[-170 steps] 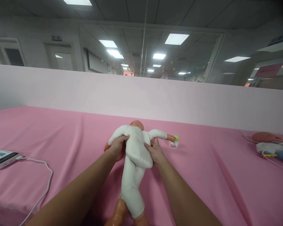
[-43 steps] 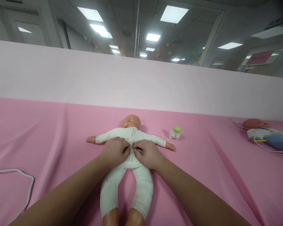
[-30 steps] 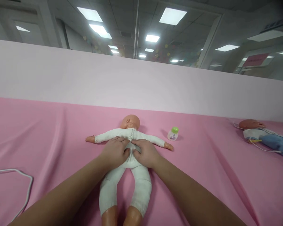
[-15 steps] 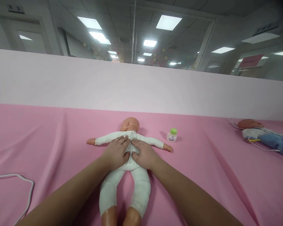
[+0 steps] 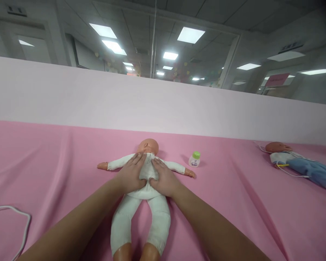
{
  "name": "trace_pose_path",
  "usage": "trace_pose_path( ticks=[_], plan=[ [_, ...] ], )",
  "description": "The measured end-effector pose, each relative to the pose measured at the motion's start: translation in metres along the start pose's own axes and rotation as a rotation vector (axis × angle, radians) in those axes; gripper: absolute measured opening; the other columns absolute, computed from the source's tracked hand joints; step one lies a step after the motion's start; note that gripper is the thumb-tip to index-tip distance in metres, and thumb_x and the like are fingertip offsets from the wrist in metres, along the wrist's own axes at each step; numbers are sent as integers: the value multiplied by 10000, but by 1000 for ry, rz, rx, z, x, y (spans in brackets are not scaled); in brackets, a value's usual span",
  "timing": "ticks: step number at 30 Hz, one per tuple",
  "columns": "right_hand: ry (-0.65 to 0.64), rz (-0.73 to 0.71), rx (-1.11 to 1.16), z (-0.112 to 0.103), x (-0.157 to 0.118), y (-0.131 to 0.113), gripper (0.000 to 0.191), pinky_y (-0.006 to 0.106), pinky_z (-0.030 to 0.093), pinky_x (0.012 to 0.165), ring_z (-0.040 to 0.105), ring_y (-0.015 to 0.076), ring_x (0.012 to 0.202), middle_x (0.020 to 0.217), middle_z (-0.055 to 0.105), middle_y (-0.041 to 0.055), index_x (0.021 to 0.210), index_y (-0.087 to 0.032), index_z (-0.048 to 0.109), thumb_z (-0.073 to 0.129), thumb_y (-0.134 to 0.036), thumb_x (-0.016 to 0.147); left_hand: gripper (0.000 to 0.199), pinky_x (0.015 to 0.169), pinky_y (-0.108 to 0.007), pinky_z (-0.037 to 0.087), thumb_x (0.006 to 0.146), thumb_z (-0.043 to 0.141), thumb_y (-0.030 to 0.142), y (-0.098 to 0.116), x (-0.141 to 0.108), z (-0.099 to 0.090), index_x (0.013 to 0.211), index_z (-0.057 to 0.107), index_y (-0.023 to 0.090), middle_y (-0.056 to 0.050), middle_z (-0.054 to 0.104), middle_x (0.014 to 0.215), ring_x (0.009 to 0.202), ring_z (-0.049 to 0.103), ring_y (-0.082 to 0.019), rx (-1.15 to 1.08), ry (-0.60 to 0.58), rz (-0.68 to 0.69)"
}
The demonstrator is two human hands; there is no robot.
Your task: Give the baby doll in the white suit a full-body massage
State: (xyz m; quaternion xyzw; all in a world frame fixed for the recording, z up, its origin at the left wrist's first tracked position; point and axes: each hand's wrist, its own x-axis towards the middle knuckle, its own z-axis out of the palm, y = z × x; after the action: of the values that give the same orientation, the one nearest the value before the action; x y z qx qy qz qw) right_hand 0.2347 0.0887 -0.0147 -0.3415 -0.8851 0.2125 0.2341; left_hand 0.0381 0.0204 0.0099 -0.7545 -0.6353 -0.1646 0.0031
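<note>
A baby doll (image 5: 149,199) in a white cloth suit lies face down on the pink sheet, its head turned to the left and its arms stretched out sideways. My left hand (image 5: 132,174) rests flat on the left half of its back, fingers extended towards the shoulder. On the right half lies my right hand (image 5: 164,177), also flat, its fingers pointing up the back. Both thumbs are near the spine, with a strip of white cloth between the hands. The doll's feet fall outside the lower edge of the view.
A small bottle with a green cap (image 5: 195,159) stands right of the doll's arm. Farther right lies a second doll in blue clothes (image 5: 304,163) with thin tubing. A white cable (image 5: 27,224) curves across the pink sheet (image 5: 78,174) at left. Behind rises a white panel (image 5: 111,103) topped by glass.
My hands have spread slightly apart across the doll's back, so more white cloth shows between them. The fingers fan outward. The whole view has shifted slightly.
</note>
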Motion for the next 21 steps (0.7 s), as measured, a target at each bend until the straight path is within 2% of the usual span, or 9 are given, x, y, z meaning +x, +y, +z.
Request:
trace_pose_path(
  ticks=[3, 6, 8, 10, 12, 15, 17, 18, 21],
  plan=[
    [34, 43, 9, 0, 2, 4, 916, 455, 153, 1331, 154, 294, 1623, 1736, 202, 145, 1655, -87, 261, 650, -397, 886, 1065, 1307, -536, 173, 780, 657, 397, -5, 1, -1, 1665, 183, 42, -182, 101, 1744, 1617, 61, -359, -50, -28, -29],
    [-76, 106, 59, 0, 6, 10, 961, 482, 111, 1328, 111, 323, 1628, 1739, 165, 175, 1660, -68, 223, 596, -583, 940, 992, 1310, -510, 167, 818, 604, 410, -13, 4, 6, 1654, 226, 34, -178, 168, 1734, 1618, 102, -328, -158, -131, -44],
    [-124, 112, 97, 1, 8, 14, 992, 492, 100, 1325, 109, 330, 1627, 1738, 173, 169, 1659, -84, 241, 546, -697, 942, 986, 1311, -500, 167, 805, 622, 415, -17, 5, 12, 1649, 263, 52, -169, 190, 1733, 1617, 119, -329, -224, -111, -60],
    [-77, 105, 138, 0, 8, 18, 951, 491, 137, 1320, 162, 321, 1620, 1729, 229, 149, 1650, -117, 298, 525, -717, 948, 960, 1299, -479, 226, 780, 667, 438, -18, 3, 14, 1621, 354, 94, -154, 297, 1708, 1593, 233, -341, -310, -18, -92],
    [39, 85, 162, -1, 7, 19, 803, 492, 232, 1292, 311, 316, 1570, 1671, 386, 136, 1597, -156, 429, 521, -658, 977, 788, 1231, -441, 363, 818, 655, 469, -17, -1, 11, 1517, 510, 135, -124, 505, 1598, 1484, 448, -340, -395, 138, -140],
    [243, 74, 91, -5, 4, 19, 541, 495, 392, 1180, 559, 325, 1368, 1422, 656, 135, 1405, -194, 640, 490, -543, 1020, 427, 969, -441, 546, 931, 522, 491, -16, -9, 1, 1126, 720, 166, -92, 769, 1153, 1084, 711, -313, -361, 300, -354],
    [326, 120, 0, -9, 3, 18, 475, 503, 458, 1085, 638, 339, 1228, 1283, 715, 147, 1305, -194, 690, 466, -509, 1030, 461, 821, -474, 561, 962, 451, 538, -21, -12, -4, 903, 728, 174, -115, 777, 919, 890, 729, -328, -257, 261, -511],
    [336, 149, -34, -9, 2, 17, 473, 507, 479, 1046, 655, 347, 1185, 1260, 716, 157, 1294, -192, 691, 465, -511, 1028, 523, 786, -489, 559, 963, 433, 590, -26, -13, -5, 861, 732, 173, -137, 775, 883, 859, 729, -346, -228, 208, -564],
    [257, 194, -27, -9, 0, 17, 540, 523, 488, 1032, 641, 367, 1222, 1333, 671, 187, 1380, -186, 636, 475, -551, 1017, 700, 765, -477, 580, 954, 393, 715, -43, -15, -2, 955, 775, 129, -184, 792, 966, 878, 751, -364, -287, 67, -559]
  ],
)
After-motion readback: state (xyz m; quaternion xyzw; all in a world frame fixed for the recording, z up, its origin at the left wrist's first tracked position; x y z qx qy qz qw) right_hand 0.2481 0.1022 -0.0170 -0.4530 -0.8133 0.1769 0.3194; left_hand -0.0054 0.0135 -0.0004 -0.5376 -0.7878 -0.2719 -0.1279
